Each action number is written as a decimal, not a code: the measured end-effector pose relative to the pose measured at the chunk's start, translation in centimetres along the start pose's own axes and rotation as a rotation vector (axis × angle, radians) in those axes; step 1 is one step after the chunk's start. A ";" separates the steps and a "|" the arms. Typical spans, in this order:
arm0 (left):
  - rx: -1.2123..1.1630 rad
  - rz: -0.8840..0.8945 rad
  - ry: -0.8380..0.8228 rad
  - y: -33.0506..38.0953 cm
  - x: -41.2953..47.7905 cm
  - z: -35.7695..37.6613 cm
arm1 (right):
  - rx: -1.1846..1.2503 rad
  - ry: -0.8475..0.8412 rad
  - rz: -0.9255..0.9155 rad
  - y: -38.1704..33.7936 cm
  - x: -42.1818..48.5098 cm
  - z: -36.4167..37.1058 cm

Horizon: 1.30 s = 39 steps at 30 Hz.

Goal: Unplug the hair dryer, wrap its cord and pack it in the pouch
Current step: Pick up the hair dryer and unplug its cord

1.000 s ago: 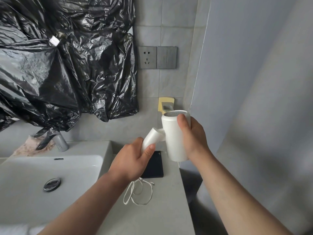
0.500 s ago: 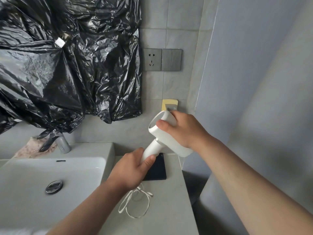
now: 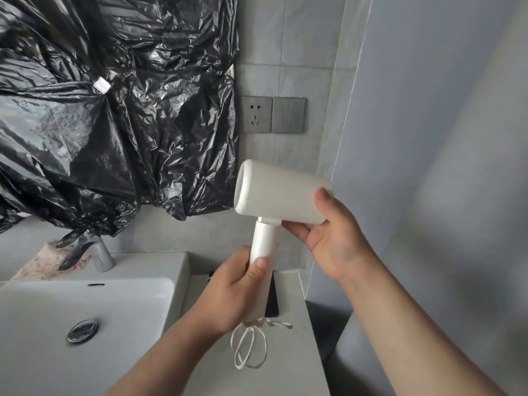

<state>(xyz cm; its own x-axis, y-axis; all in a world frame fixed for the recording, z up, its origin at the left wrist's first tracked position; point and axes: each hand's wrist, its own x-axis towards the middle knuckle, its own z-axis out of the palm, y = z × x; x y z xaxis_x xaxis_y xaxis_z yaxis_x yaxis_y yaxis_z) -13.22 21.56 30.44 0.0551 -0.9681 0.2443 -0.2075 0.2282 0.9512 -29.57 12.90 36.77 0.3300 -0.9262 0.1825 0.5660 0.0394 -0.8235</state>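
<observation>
A white hair dryer [image 3: 274, 192] is held above the counter with its barrel lying sideways and its handle pointing down. My left hand [image 3: 231, 295] grips the lower part of the handle. My right hand [image 3: 331, 238] holds the rear end of the barrel, thumb on top and fingers underneath. Loops of white cord [image 3: 251, 347] hang from below my left hand onto the counter. A dark pouch [image 3: 271, 298] lies flat on the counter, mostly hidden behind the handle and my left hand. The wall socket [image 3: 256, 114] has nothing plugged in.
A white sink [image 3: 85, 310] with a chrome tap [image 3: 100, 254] fills the lower left. Black plastic sheeting [image 3: 114, 110] covers the wall above it. The grey counter [image 3: 294, 367] ends at a drop on its right, beside a pale wall panel [image 3: 428, 138].
The handle has swung from folded against the barrel to straight down. The barrel turned from upright to sideways, and my right hand moved to its rear end. The dryer is now higher.
</observation>
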 end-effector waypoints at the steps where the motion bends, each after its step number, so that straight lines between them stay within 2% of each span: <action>1: -0.075 0.025 0.045 0.4 0.4 -0.7 | -0.040 -0.008 -0.019 -0.5 0.3 0.1; 3: -0.320 0.023 0.178 1.7 1.6 -2.6 | -0.181 -0.023 -0.037 -1.3 0.7 0.7; 4: -0.365 0.039 0.210 2.5 2.2 -3.7 | -0.257 -0.035 -0.035 -1.6 0.8 1.1; 9: -0.230 0.007 0.104 5.1 4.0 -5.7 | -0.487 -0.073 0.010 -1.1 1.4 3.5; 14: -0.414 -0.004 0.296 4.7 3.8 -6.7 | -0.427 -0.160 0.118 -0.2 1.3 2.5; 19: -0.686 -0.087 0.497 4.3 4.0 -9.8 | -0.757 -0.258 0.220 1.6 -1.2 -1.8; 22: -0.764 -0.100 0.580 4.2 4.3 -11.0 | -0.738 -0.273 0.186 1.9 -1.8 -2.1; 26: -0.838 -0.133 0.619 3.7 4.5 -11.7 | -0.762 -0.171 0.085 2.1 -1.4 -1.0; 31: -0.816 -0.135 0.671 3.8 4.8 -12.5 | -0.990 -0.172 0.075 1.0 -0.8 -0.7; 33: -0.823 -0.155 0.677 3.8 4.8 -12.1 | -0.940 -0.145 0.082 1.0 -0.5 -0.3; 35: -0.835 -0.181 0.658 3.7 4.5 -11.0 | -0.777 -0.065 0.085 1.3 -0.2 0.4; 39: -0.897 -0.202 0.591 3.3 3.6 -9.4 | -0.667 0.040 -0.030 1.0 0.7 1.4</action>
<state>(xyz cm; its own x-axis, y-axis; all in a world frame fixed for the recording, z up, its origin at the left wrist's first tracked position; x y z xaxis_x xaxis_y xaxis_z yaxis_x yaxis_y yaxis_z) -4.57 19.79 36.25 0.5181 -0.8486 -0.1074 0.6318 0.2950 0.7168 -27.71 12.81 36.79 0.2862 -0.9368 0.2011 -0.0181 -0.2151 -0.9764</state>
